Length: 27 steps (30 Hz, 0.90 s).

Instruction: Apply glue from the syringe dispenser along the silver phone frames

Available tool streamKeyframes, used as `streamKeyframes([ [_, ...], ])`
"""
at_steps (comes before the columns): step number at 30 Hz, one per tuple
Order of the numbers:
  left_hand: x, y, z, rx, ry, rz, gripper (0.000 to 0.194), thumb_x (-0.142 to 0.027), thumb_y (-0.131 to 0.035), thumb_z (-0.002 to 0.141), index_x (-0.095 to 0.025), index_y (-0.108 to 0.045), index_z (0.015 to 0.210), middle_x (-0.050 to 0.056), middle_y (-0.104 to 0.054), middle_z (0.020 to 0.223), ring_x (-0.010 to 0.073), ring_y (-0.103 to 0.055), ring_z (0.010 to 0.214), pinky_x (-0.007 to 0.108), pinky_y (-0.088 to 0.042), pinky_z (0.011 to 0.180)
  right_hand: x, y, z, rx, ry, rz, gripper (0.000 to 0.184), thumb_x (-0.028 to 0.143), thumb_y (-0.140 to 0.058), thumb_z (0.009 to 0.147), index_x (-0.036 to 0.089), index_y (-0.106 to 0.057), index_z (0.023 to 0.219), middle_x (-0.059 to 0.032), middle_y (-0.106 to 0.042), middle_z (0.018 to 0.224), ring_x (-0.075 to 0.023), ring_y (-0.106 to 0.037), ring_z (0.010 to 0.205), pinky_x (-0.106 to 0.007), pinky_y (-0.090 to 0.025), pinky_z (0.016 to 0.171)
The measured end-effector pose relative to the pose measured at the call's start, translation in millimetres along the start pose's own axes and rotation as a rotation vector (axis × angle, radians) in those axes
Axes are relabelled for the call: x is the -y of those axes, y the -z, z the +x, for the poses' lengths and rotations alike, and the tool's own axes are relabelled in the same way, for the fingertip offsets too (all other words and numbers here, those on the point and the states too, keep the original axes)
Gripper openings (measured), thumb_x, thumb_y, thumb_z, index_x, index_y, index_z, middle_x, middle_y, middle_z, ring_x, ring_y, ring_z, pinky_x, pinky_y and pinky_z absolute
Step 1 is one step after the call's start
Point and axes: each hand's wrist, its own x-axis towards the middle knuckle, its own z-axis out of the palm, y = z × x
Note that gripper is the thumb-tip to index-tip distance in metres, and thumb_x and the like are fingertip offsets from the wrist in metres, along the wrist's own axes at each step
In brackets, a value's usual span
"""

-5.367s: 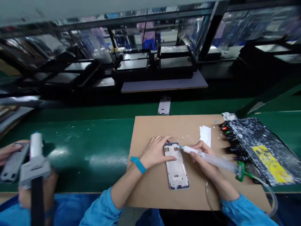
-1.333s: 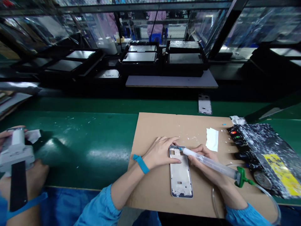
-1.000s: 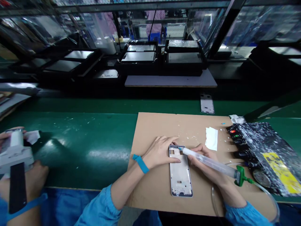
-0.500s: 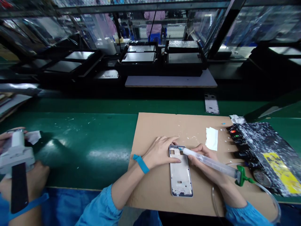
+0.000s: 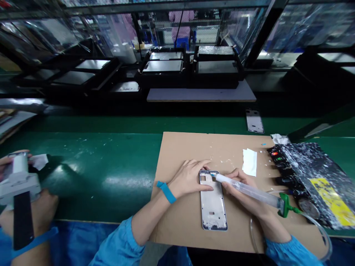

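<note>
A pale phone middle frame (image 5: 212,202) with a dark rim lies flat on the cardboard sheet (image 5: 183,221). My left hand (image 5: 188,180) steadies its upper left part, thumb laid across the surface and fingers around the top edge. In my right hand (image 5: 242,192) is a clear dispensing syringe (image 5: 256,194), held slanted like a pen. Its tip is at the frame's top end, by a small cutout; whether it touches is too small to tell. A green adapter (image 5: 284,205) joins the syringe's rear to a clear air hose (image 5: 318,231).
A stained dispenser controller (image 5: 318,177) with a yellow label stands at right. White paper (image 5: 250,162) lies on the cardboard. Another phone frame (image 5: 254,121) rests on the dark strip behind. At left, a co-worker's hand (image 5: 46,205) is beside a grey-white device (image 5: 19,184).
The phone frame at the back has shifted slightly right. Both my hands, the syringe and the frame under them stay almost in place.
</note>
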Motion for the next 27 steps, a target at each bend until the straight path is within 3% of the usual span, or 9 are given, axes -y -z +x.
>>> streamKeyframes([
  [10,0.0,0.4,0.0,0.016,0.003,0.021,0.095,-0.059,-0.093,0.086,-0.035,-0.05,0.167,0.004,-0.078,0.14,0.0338,-0.07,0.131,0.052,-0.049,0.12,0.5,0.9,-0.4,0.006,0.024,-0.027,0.054,0.073,-0.089,0.089,0.024,-0.067,0.096,-0.0053,-0.076,0.082,-0.0193,-0.064,0.068,-0.031,-0.049,0.061],
  [27,-3.5,2.9,-0.1,0.029,0.033,0.023,0.096,-0.054,-0.097,0.084,-0.035,-0.051,0.165,0.003,-0.078,0.142,0.0324,-0.07,0.131,0.05,-0.048,0.12,1.8,1.4,0.0,0.022,0.015,-0.005,0.051,0.07,-0.09,0.091,0.024,-0.068,0.096,-0.0045,-0.074,0.08,-0.0188,-0.062,0.067,-0.031,-0.047,0.062],
])
